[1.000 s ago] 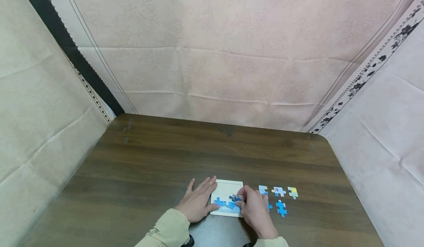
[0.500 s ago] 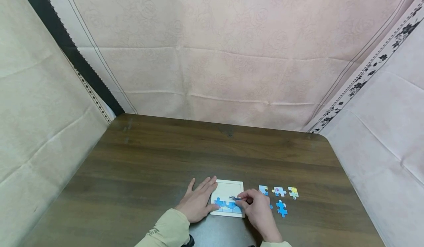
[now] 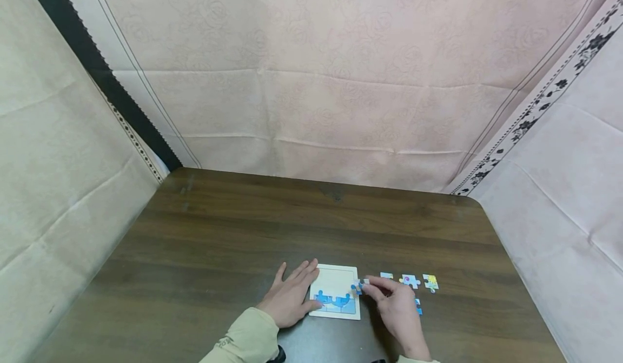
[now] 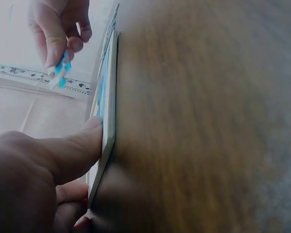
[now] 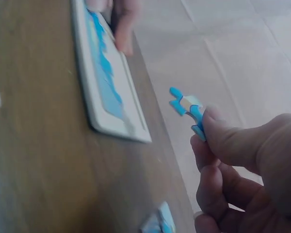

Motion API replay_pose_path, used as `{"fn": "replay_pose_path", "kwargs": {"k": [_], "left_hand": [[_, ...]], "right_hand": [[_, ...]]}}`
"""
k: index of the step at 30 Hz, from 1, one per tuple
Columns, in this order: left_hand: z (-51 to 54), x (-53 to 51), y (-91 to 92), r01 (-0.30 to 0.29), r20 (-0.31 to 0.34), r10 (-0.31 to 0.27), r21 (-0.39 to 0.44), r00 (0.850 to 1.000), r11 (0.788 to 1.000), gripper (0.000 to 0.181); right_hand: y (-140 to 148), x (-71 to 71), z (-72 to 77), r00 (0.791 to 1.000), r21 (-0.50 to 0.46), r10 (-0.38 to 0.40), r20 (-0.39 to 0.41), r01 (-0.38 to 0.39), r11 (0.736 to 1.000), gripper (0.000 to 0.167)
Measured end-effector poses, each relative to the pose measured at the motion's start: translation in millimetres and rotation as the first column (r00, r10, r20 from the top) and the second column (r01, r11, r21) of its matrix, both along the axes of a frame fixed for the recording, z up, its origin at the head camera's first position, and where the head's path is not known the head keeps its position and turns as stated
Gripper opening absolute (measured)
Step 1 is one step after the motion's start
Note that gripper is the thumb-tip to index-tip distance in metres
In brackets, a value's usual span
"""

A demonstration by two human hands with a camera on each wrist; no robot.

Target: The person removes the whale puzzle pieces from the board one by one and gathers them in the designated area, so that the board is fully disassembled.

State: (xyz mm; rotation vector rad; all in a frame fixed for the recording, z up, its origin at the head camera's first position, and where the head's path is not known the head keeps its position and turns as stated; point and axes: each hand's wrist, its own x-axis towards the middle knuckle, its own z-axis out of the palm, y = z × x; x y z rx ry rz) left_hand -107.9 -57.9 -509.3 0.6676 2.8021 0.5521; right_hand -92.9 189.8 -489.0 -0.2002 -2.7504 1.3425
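A white puzzle tray (image 3: 336,274) lies on the table, with blue jigsaw pieces (image 3: 336,302) fitted along its near side. My left hand (image 3: 290,296) rests with spread fingers on the tray's left side; in the left wrist view its thumb (image 4: 77,145) lies on the rim. Between thumb and forefinger, my right hand (image 3: 398,310) pinches a blue and pale jigsaw piece (image 5: 188,103). That piece is held tilted, in the air by the tray's right edge. The right hand hides part of the loose pieces behind it.
Loose jigsaw pieces lie right of the tray: a pale one (image 3: 410,281), a yellowish one (image 3: 430,282), and a blue one (image 3: 419,308) partly covered by the right hand. The brown wooden table (image 3: 253,228) ends at hanging pale cloth (image 3: 311,109) on the far side and both sides.
My right hand has moved right and lifted the pinched piece from above the tray's fitted row to its right edge, turning it. The left hand stays put.
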Motion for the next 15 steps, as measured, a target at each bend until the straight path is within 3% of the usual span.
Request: {"fn": "replay_pose_path", "kwargs": {"k": [9,15], "left_hand": [[0.2,0.5,0.3,-0.008,0.0,0.008,0.001,1.0,1.0,0.074],[-0.6,-0.4,0.3,-0.002,-0.005,0.002,-0.007,1.0,1.0,0.074]], "right_hand": [[35,4.4,10.3,0.991,-0.014,-0.132,0.021,0.132,0.991,0.013],[58,10.5,18.5,0.982,-0.006,-0.188,0.033,0.188,0.982,0.023]]}}
